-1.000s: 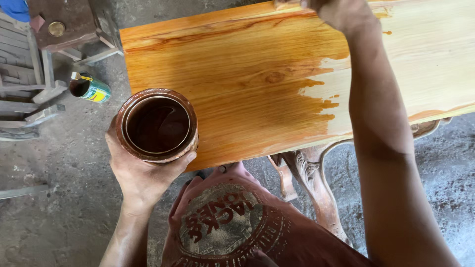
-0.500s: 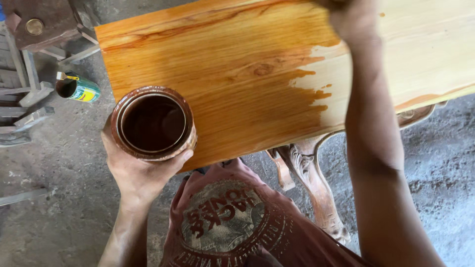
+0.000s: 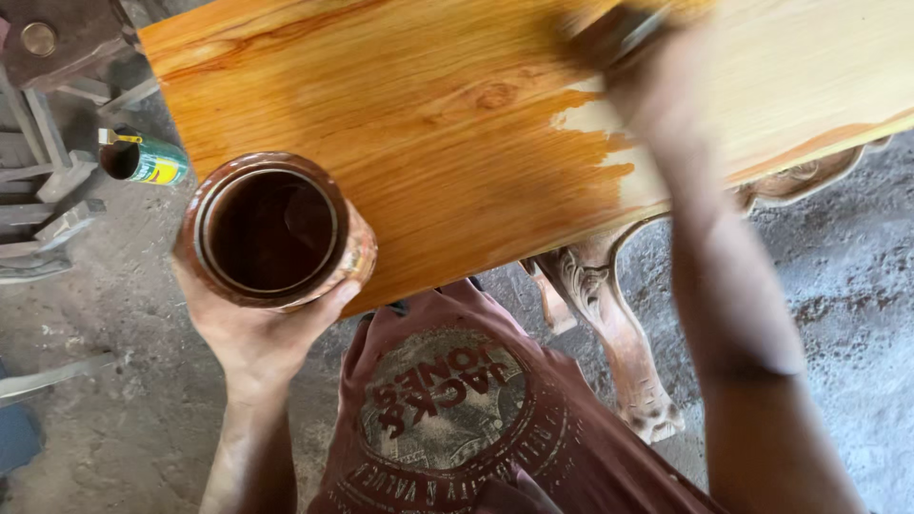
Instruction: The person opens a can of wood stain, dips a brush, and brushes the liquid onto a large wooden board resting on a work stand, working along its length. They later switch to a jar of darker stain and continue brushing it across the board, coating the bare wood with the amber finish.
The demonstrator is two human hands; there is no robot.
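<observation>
A round open tin [image 3: 271, 231] stands at about eight o'clock in the view, cupped from below in the left hand [image 3: 252, 333]; its rim and wall are smeared reddish brown, its inside holds a dark brown liquid, and no clean label shows on it. At about nine o'clock, near the left edge on the grey floor, a small can [image 3: 143, 158] lies on its side with its dark open mouth turned to the left, its wrap-around label green with a yellow patch. No sign or screen shows anywhere in the view.
</observation>
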